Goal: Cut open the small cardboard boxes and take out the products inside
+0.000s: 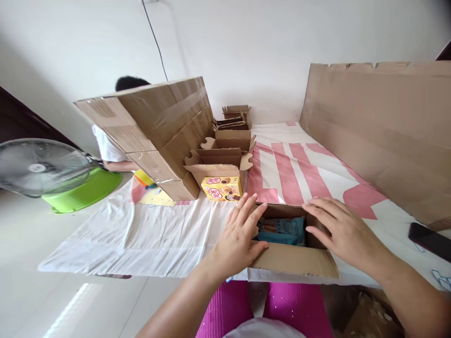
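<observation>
An open cardboard box (pixel 296 259) stands at the table's near edge, its front flap folded out toward me. Inside lie blue printed packets (pixel 283 230); how many I cannot tell. My left hand (pixel 241 232) rests over the box's left side, fingers stretched out and slightly apart. On the right side, my right hand (pixel 338 230) touches the rim with its fingers extended and thumb apart. Neither hand grips anything. Just beyond my left hand is a yellow printed snack box (pixel 222 188), in front of another open cardboard box (pixel 214 170).
More open cartons (pixel 232 139) stand in a row toward the wall. Stacked taped boxes (pixel 165 131) rise at left, with a person (pixel 109 145) partly hidden behind. A cardboard panel (pixel 380 136), a dark phone (pixel 431 240) and a green-based fan (pixel 81 190) flank the cloth-covered table (pixel 169 230).
</observation>
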Motion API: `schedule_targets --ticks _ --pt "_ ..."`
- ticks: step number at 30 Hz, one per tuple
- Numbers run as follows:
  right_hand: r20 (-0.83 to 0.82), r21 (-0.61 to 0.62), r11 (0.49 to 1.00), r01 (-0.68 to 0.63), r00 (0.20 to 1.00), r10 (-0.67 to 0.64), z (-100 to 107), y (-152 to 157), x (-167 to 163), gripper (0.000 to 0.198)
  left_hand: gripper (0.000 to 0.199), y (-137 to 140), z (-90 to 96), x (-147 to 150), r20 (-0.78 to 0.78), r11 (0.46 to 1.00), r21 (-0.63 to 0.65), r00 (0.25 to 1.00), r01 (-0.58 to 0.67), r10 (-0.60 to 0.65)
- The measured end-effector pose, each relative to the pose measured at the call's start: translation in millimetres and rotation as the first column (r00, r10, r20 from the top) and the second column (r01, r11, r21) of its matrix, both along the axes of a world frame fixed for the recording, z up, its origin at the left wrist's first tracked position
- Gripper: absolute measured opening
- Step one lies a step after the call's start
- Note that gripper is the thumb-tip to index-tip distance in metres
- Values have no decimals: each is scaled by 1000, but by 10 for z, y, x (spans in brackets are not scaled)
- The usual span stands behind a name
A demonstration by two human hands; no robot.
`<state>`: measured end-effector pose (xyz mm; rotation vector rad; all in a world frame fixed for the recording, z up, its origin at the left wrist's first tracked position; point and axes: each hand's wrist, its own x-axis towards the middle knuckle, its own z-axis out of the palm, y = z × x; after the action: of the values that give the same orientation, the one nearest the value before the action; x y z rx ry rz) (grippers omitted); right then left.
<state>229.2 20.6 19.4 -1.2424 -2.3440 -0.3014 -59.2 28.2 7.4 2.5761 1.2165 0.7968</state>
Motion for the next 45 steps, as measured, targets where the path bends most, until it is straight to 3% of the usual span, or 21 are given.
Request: schedule_targets --ticks 4,8,10,13,16,23,29,32,35,40,45 --pt "78 -105 994 8 997 1 -59 -16 117 18 67 51 -228 -29 -131 998 -66 991 -11 2" --pt "158 -274 957 97 986 -54 -35 -13 208 17 65 50 -413 -70 -98 1000 -15 995 5 -6" --pt "210 -303 943 134 975 -71 26 27 169 15 64 55 -449 -73 -80 1000 12 997 10 -9" --pt "247 -295 949 113 968 -39 132 138 21 11 63 59 -467 -74 -62 999 35 998 12 -10" --pt "191 -352 936 1 979 71 203 268 -175 11 55 49 -479 -81 -50 998 58 999 25 -22" --pt "191 -398 904 -155 950 247 212 406 -537 13 44 37 -488 -78 -50 996 84 998 30 -26" --pt "265 -360 919 -160 927 266 157 452 -670 5 47 62 -473 -63 -54 998 62 998 33 -30" --pt "292 -342 932 -122 929 228 154 469 -690 16 48 64 -478 -60 -44 998 54 999 31 -29" --pt "282 -362 928 -87 938 199 174 493 -680 12 47 59 -473 -57 -39 999 44 999 21 -20" --pt "245 -559 818 -136 916 319 228 651 -661 35 44 51 -441 -53 -58 1000 23 998 10 -9" --pt "212 -680 708 -192 873 440 293 848 -706 25 43 39 -432 -54 -52 1000 23 999 0 1"
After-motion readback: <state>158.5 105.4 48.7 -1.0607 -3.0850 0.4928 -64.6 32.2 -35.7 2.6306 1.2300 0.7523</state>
